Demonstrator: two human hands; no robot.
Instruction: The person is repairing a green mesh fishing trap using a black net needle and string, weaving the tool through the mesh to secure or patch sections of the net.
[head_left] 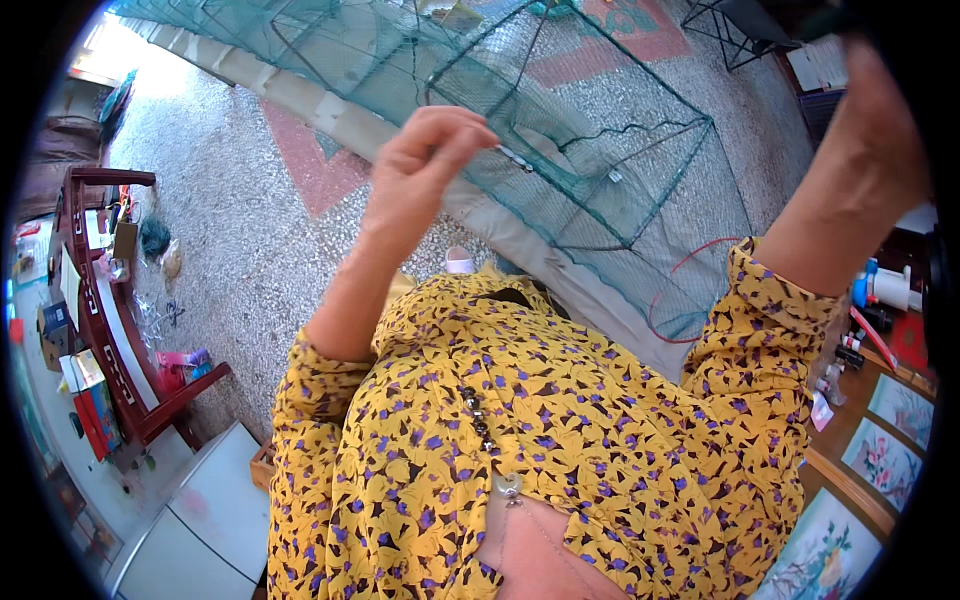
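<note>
My left hand [428, 150] is raised in front of me over the netting, thumb and fingers closed in a pinch. From its fingertips sticks out a small slender white-and-dark piece [515, 158], too small to name. Beyond it spreads a long green net trap [600, 150] with dark square frames, lying on a grey sheet [470, 215]. High at the far right is my right hand [880, 115], smeared by motion, with its fingers lost at the picture's dark rim. Whether it holds anything cannot be made out.
A red cord [655, 310] curves beside the net at right. On the left stands a dark red wooden rack [135, 400] with small items around it; a white cabinet [200, 510] is nearer. Flower-painted panels [885, 460] and bottles line the right. A folding chair [735, 35] stands far right.
</note>
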